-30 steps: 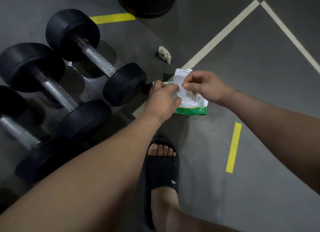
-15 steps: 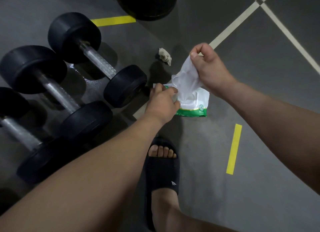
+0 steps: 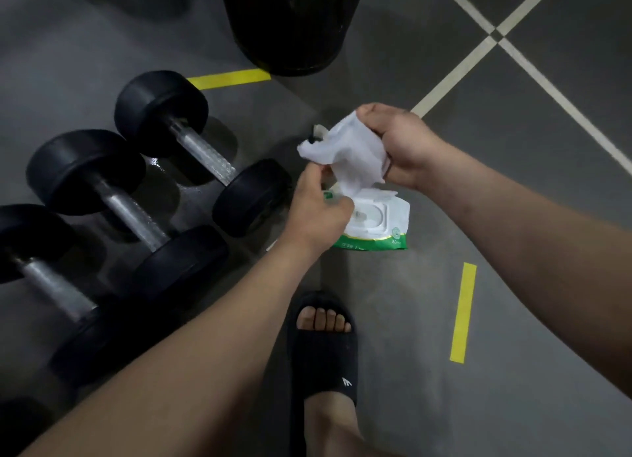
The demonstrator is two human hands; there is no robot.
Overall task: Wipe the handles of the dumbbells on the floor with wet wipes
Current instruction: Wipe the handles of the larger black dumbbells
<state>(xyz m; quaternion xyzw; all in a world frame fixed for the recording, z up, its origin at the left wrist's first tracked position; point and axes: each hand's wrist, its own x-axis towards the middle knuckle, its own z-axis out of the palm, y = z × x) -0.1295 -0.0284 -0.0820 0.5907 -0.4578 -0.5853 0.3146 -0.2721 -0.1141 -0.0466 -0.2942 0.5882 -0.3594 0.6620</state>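
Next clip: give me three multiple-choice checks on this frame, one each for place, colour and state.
1. The pack lies: A on a bench; B on the floor right of the dumbbells; C on a handle.
2. Its bottom band is: A red; B blue; C green.
3. The wipe is: A inside the pack; B held in the right hand; C draped over a handle.
Answers: B, it rests on grey floor beside the nearest dumbbell; C, a green edge shows; B, fingers curl round it above the pack.

Head view, steeply downward, floor (image 3: 547,405) seemingly near
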